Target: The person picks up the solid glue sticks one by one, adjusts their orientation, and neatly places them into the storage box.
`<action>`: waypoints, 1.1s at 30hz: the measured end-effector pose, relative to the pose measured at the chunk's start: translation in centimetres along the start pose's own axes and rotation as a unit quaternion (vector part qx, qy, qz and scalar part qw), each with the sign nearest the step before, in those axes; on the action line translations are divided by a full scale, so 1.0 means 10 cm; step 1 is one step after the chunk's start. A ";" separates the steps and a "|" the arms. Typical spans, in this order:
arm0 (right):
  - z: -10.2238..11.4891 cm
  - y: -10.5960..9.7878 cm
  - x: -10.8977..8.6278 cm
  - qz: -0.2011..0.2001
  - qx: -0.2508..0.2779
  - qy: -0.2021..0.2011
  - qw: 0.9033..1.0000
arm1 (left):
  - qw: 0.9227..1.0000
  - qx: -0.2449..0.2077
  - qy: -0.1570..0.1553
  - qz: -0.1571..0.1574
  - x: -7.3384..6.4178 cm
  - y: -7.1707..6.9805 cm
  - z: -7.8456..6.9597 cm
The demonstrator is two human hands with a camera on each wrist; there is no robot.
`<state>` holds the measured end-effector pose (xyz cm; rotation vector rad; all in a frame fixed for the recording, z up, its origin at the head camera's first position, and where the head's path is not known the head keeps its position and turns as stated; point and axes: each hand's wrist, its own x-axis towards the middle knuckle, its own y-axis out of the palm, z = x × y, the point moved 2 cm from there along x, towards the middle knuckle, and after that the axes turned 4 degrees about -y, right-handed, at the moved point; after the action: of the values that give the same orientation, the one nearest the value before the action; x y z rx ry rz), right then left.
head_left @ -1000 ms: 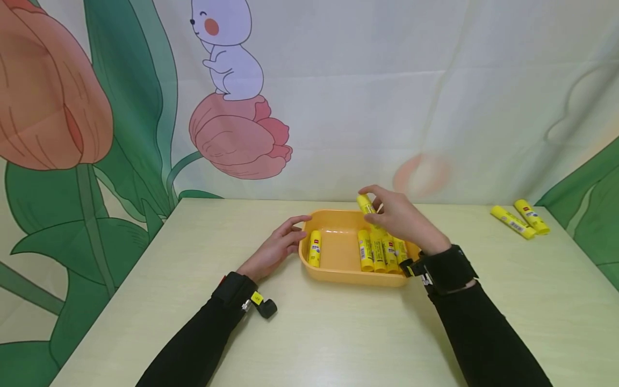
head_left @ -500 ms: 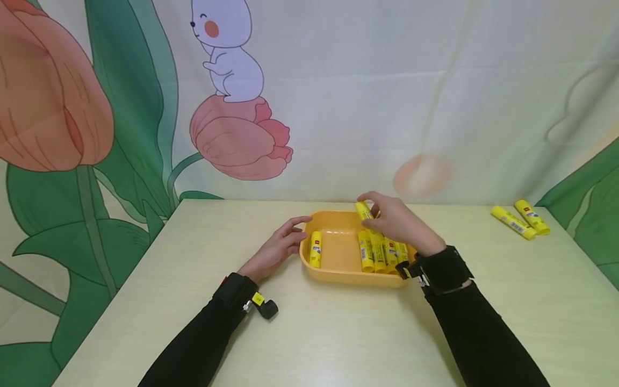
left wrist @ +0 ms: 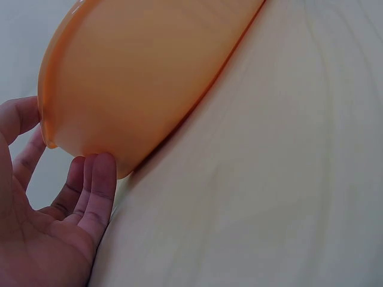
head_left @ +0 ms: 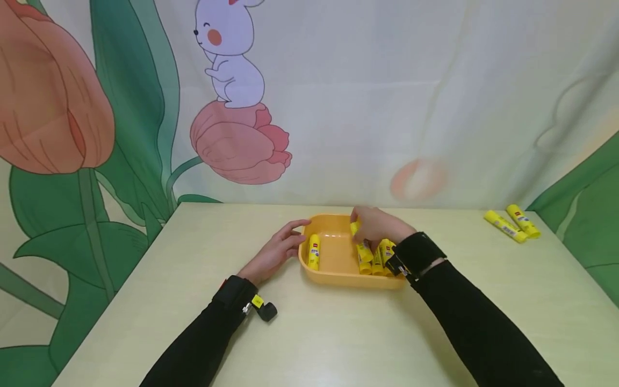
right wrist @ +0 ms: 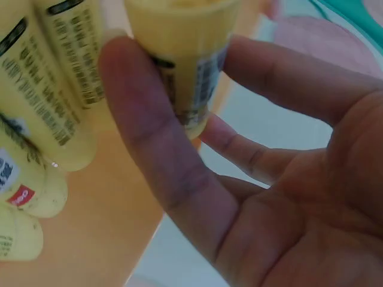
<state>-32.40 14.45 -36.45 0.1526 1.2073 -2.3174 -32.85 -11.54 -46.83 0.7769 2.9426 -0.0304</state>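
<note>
A yellow glue stick (right wrist: 200, 78) is pinched between the thumb and fingers of my right hand (head_left: 379, 224), low over the right half of an orange-yellow plastic tray (head_left: 333, 278). Below it, several glue sticks (head_left: 377, 265) lie side by side in the tray, partly hidden by the hand. One more glue stick (head_left: 314, 251) lies alone along the tray's left end. My left hand (head_left: 275, 251) touches that end from outside, its fingertips against the rim and outer wall, as the left wrist view shows.
Two glue sticks (head_left: 512, 223) lie together at the table's far right corner. The pale wooden table (head_left: 309, 333) ends against a printed cloth (head_left: 338, 134) with flowers and a rabbit. Black cameras are strapped on both wrists.
My right hand has moved down and slightly left with the glue stick, deeper into the tray. My left hand keeps its place at the tray's end. The head view has shifted slightly.
</note>
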 end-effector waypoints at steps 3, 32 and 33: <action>0.02 0.07 0.07 0.022 -0.015 0.014 1.000 | 1.000 0.001 -0.002 0.000 -0.01 -0.01 0.03; 0.23 0.35 0.15 -0.016 -0.168 0.046 0.985 | 1.000 0.003 0.012 0.002 0.00 0.00 0.03; 0.24 0.35 0.15 -0.014 -0.175 0.038 0.984 | 1.000 0.004 0.012 0.001 0.00 -0.01 0.03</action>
<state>-31.67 10.30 -38.08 0.0999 1.6415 -2.0983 -32.89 -11.62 -47.14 0.7862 2.9670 -0.0335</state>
